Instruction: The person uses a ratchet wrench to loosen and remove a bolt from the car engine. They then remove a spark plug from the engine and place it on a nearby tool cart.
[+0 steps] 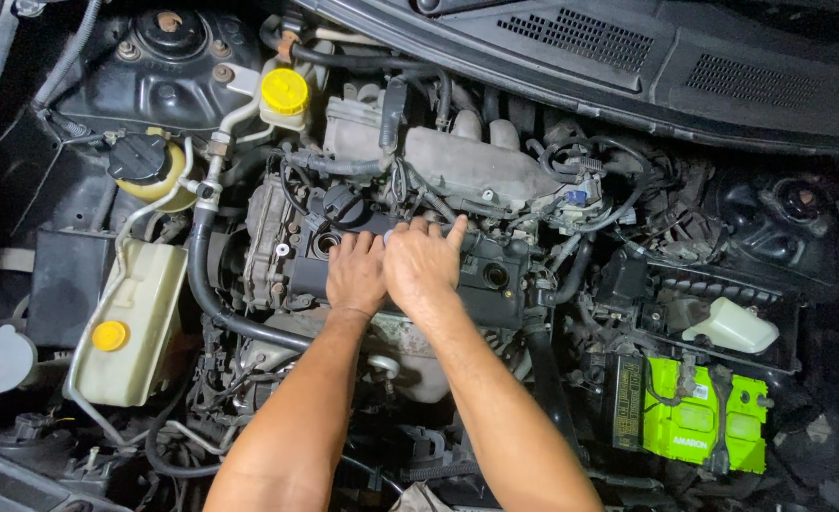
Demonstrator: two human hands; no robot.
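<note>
Two bare hands rest side by side on the black engine cover at the middle of the open engine bay. The left hand lies flat with its fingers pointing toward the round opening at the cover's left end, and the right hand lies just beside it, touching it, with its fingers spread over the cover's upper edge. Neither hand is clenched. Both lie palm-down and pressed on the cover, and whether the fingertips curl under its edge to grip it cannot be told from here.

The cover itself sits across the top of the engine, below the grey intake manifold and right of the black oil filler cap. It appears to sit in its place, level with the parts around it. A second round opening shows on it to the right of the hands, and nothing fills either hole, so some parts seem to be out already. No tool is in view.

Around it, a white coolant tank with a yellow cap stands at the left. A smaller reservoir with a yellow cap sits above, and a green battery lies well apart at the lower right.
</note>
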